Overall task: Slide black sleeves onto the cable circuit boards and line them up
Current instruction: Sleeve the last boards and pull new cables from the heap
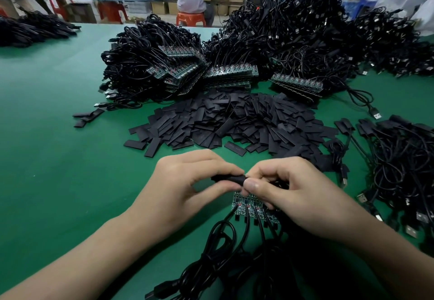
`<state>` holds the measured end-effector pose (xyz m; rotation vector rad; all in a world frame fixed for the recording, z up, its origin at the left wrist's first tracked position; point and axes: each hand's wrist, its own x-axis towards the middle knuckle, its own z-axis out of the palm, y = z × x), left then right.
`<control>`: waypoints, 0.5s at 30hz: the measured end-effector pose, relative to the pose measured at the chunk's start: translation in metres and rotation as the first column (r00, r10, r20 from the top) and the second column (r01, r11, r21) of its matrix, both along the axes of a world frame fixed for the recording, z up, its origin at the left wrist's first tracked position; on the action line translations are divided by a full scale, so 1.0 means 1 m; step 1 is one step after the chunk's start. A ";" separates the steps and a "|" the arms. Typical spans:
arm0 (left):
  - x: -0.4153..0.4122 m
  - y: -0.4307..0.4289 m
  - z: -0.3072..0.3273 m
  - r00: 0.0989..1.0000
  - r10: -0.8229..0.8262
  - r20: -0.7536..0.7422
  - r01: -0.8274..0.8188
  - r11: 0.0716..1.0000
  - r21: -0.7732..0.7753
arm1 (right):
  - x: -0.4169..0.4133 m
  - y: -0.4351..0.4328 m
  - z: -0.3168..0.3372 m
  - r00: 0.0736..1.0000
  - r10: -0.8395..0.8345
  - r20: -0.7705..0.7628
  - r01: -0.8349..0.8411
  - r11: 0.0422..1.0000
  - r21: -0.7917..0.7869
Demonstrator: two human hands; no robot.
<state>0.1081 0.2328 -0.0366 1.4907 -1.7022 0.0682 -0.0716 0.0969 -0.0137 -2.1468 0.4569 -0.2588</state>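
left hand: thumb and forefinger pinch a black sleeve, held level just above the table
right hand: fingers curled, gripping the top edge of the boards; fingertips meet the sleeve's right end
boards: short row of green PCBs side by side, just below the sleeve, partly hidden by the right hand
sleeve on a board or not: cannot tell, the fingers cover the joint
cables: run from the boards' lower edge toward the camera, tangled
sleeve pile: loose flat sleeves, just beyond the hands
board stacks: behind the pile, with cable bundles
sleeved cables: heap at far right
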 end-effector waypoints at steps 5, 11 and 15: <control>0.000 -0.002 0.001 0.999 0.037 -0.028 -0.038 0.999 -0.038 | 0.002 0.000 0.000 0.998 -0.054 0.038 0.056 0.998 -0.030; 0.002 -0.001 0.000 0.996 0.081 -0.048 -0.083 0.995 -0.046 | -0.001 0.003 0.000 0.988 -0.112 0.107 0.123 0.987 -0.101; 0.003 -0.001 0.001 0.996 0.066 -0.063 -0.067 0.998 -0.015 | 0.001 0.007 0.000 0.987 -0.118 0.109 0.131 0.984 -0.120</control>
